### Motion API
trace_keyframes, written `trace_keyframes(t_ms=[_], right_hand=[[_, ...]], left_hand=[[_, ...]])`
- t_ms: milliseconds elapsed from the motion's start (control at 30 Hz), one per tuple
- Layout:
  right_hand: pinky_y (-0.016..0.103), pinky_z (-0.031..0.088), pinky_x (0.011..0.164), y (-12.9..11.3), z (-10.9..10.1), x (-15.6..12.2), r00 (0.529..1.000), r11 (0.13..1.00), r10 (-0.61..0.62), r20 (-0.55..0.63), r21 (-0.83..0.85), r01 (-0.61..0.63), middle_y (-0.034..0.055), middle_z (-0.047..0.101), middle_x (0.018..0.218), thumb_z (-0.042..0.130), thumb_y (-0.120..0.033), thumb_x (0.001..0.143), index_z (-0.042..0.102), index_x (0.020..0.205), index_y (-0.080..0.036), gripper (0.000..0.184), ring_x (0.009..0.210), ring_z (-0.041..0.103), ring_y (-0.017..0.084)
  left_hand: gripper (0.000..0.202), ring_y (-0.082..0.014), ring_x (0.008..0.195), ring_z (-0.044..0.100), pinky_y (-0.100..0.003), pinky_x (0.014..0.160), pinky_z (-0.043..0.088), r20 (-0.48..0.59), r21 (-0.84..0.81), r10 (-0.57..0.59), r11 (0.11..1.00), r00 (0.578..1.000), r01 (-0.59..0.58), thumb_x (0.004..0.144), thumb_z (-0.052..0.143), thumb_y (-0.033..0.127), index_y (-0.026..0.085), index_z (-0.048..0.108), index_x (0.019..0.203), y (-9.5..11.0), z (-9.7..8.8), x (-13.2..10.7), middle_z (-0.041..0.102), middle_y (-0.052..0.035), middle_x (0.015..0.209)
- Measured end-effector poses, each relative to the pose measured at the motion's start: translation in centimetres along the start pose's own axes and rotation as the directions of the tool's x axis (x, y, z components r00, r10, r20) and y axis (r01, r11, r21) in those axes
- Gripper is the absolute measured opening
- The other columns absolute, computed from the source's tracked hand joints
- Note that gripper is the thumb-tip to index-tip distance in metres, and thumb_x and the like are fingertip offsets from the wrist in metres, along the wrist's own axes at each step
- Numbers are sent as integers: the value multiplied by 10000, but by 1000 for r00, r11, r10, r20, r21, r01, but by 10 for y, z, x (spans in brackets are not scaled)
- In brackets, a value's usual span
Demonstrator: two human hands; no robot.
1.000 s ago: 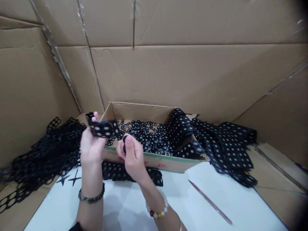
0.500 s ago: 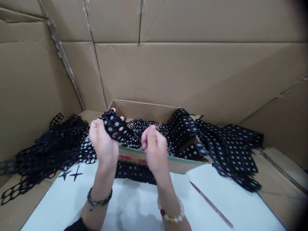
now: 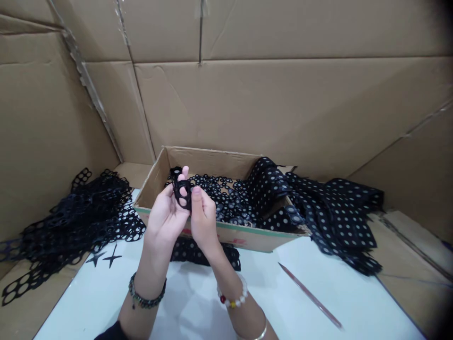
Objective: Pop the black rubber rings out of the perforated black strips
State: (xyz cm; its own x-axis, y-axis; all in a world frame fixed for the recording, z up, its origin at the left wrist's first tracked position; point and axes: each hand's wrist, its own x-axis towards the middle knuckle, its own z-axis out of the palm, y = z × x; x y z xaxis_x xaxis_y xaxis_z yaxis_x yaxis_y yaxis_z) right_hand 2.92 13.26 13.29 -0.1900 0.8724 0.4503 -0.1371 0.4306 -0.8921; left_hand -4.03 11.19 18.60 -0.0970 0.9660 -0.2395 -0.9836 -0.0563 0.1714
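My left hand [image 3: 166, 217] and my right hand [image 3: 203, 219] meet in front of a shallow cardboard box [image 3: 226, 234]. Both pinch a short black strip punched with round holes [image 3: 182, 191], held upright between the fingers. The box holds several small black rings [image 3: 215, 189]. A black sheet dotted with grey discs [image 3: 269, 189] drapes over the box's right side. More of that dotted sheet [image 3: 198, 252] lies under the box's front edge, just below my wrists.
A heap of empty black punched-out webbing [image 3: 71, 217] lies at the left. Dotted sheets [image 3: 339, 217] pile at the right. A thin pink stick [image 3: 309, 296] rests on the white table [image 3: 198, 311]. Two black star-shaped scraps [image 3: 104, 257] lie near the webbing. Cardboard walls [image 3: 283, 104] surround everything.
My right hand has moved left and joined the left hand on the strip. The strip's grey discs no longer show; its holes look empty. The left hand shifted right, toward the box.
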Motion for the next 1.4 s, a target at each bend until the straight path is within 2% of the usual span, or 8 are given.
trace_keyframes(t_ms=[233, 433, 600, 867, 1033, 1167, 1233, 1400], right_hand=[[226, 301, 534, -10, -16, 5, 988, 981, -24, 149, -189, 53, -15, 462, 608, 287, -352, 917, 419, 669, -185, 327, 553, 416, 100], [194, 223, 364, -3, -14, 11, 956, 830, 280, 86, 480, -286, -66, 325, 501, 400, -545, 825, 383, 663, -196, 385, 388, 259, 61], [175, 162, 341, 4, -6, 16, 916, 636, 357, 182, 671, -381, -109, 175, 393, 531, -530, 746, 280, 554, -203, 455, 342, 134, 36], [209, 173, 370, 4, -24, 23, 945, 736, 245, 218, 593, -328, -91, 124, 424, 351, -416, 871, 171, 553, -220, 414, 380, 79, 84], [238, 252, 457, 2, -47, 27, 993, 993, 118, 3, 15, -118, -60, 254, 448, 282, -456, 894, 264, 550, -215, 420, 412, 241, 105], [316, 322, 656, 2, -59, 21, 999, 647, 25, -24, -762, -35, 50, 553, 729, 483, -430, 818, 562, 733, -189, 267, 711, 475, 197], [368, 326, 740, -3, -61, 18, 999, 538, -11, -35, -842, -24, 101, 563, 940, 513, -415, 803, 586, 933, -185, 274, 892, 470, 253], [292, 344, 696, -38, -50, 4, 972, 719, -132, 194, -656, 229, 24, 544, 733, 433, -369, 869, 517, 711, -191, 252, 719, 484, 155]], left_hand=[[388, -54, 507, 634, -68, 495, 483, 20, -90, -189, 978, 982, 190, 944, 221, 198, 125, 474, 1229, 7, -6, 0, 702, -39, 705], [380, -54, 506, 630, -70, 469, 454, -40, -47, -182, 982, 982, 181, 941, 232, 179, 155, 522, 1186, 7, 2, 2, 693, -27, 672], [395, -59, 477, 592, -115, 472, 447, -102, 50, -92, 994, 990, 98, 925, 229, 128, 136, 621, 964, 4, 2, 6, 635, -2, 568], [259, -17, 273, 357, -122, 344, 340, -36, 65, -14, 998, 999, 17, 873, 331, 84, 130, 539, 726, 25, -13, -4, 461, 72, 417], [314, -43, 235, 334, -152, 295, 286, -29, 99, 184, 979, 983, -180, 880, 323, 206, 185, 469, 603, 40, -15, -10, 325, 98, 310], [281, -37, 237, 356, -145, 312, 299, 1, 65, 78, 995, 997, -78, 857, 315, 139, 183, 499, 650, 39, -17, -5, 361, 106, 309], [273, -46, 242, 377, -161, 333, 327, 26, 75, 59, 995, 998, -61, 844, 320, 129, 183, 506, 651, 39, -21, 0, 370, 105, 310], [208, -46, 254, 396, -160, 327, 305, 46, 104, 81, 991, 996, -86, 835, 377, 147, 171, 513, 679, 42, -28, 7, 385, 107, 325]])
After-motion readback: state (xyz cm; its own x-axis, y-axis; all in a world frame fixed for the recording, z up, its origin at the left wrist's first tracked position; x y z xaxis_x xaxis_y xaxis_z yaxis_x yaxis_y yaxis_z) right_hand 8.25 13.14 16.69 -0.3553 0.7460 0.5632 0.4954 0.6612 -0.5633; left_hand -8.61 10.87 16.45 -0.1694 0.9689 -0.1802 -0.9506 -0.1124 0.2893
